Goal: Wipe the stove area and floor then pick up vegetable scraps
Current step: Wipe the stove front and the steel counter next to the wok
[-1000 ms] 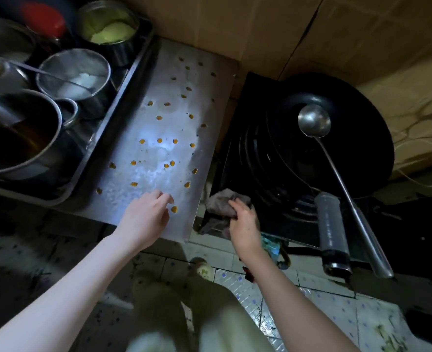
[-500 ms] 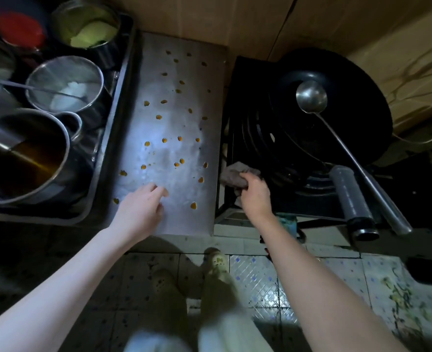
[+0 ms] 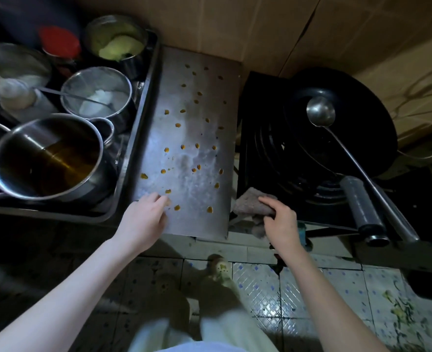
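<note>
A steel counter plate (image 3: 192, 158) beside the stove is dotted with several small orange drops (image 3: 196, 145). My left hand (image 3: 144, 221) rests on the plate's near left corner with its fingers laid flat. My right hand (image 3: 281, 226) grips a grey-brown cloth (image 3: 250, 205) at the front left corner of the black stove (image 3: 265, 153). Green vegetable scraps (image 3: 400, 312) lie on the tiled floor (image 3: 268, 301) at the lower right.
A black wok (image 3: 357, 128) with a steel ladle (image 3: 321, 114) sits on the stove, its handle (image 3: 362, 209) pointing toward me. Left of the plate a metal tray (image 3: 133, 138) holds several pots and bowls. Cardboard lines the wall behind. My feet stand on the tiles.
The view has shifted a little. My left hand stays near the plate's near left corner, and my right hand keeps hold of the cloth at the stove's front corner.
</note>
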{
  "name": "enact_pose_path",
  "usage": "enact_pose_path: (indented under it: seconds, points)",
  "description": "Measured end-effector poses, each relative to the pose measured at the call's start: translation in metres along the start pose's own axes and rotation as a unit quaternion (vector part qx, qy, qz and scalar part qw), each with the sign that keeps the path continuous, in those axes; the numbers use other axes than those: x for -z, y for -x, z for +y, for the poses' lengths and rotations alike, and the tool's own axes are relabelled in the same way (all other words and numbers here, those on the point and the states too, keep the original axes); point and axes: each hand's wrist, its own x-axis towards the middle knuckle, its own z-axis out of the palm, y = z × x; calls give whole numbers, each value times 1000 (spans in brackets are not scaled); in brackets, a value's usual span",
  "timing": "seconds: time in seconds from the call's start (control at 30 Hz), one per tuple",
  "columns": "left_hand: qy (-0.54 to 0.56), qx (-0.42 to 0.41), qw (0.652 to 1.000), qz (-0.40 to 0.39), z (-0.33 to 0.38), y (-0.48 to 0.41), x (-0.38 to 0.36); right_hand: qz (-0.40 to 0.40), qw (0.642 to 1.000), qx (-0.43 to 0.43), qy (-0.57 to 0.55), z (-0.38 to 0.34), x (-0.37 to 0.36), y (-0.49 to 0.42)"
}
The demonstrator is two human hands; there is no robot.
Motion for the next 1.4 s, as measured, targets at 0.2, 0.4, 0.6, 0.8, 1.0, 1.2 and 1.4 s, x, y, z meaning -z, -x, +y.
enact_pose_path:
  seconds: [0.2, 0.4, 0.6, 0.8, 1.0, 1.2, 1.4]
  points:
    - [-24, 12, 1000, -12, -4, 24, -2, -24, 998, 58, -4, -37, -32, 7]
    - [-8, 38, 999, -10, -18, 55, -4, -98, 993, 59, 23, -61, -81, 18]
    - [0, 93, 995, -28, -35, 83, -6, -110, 987, 56, 102, -93, -127, 27]
    - [8, 128, 991, -26, -48, 100, -2, -147, 970, 137, 138, -135, -168, 32]
    - [5, 122, 992, -15, -56, 96, -2, -144, 946, 217, 191, -129, -166, 29]
    - [22, 96, 995, 4, -52, 82, -3, -46, 967, 126, 218, -84, -120, -6]
    - [26, 92, 995, 18, -50, 78, -1, 18, 987, 30, 160, -78, -114, -20]
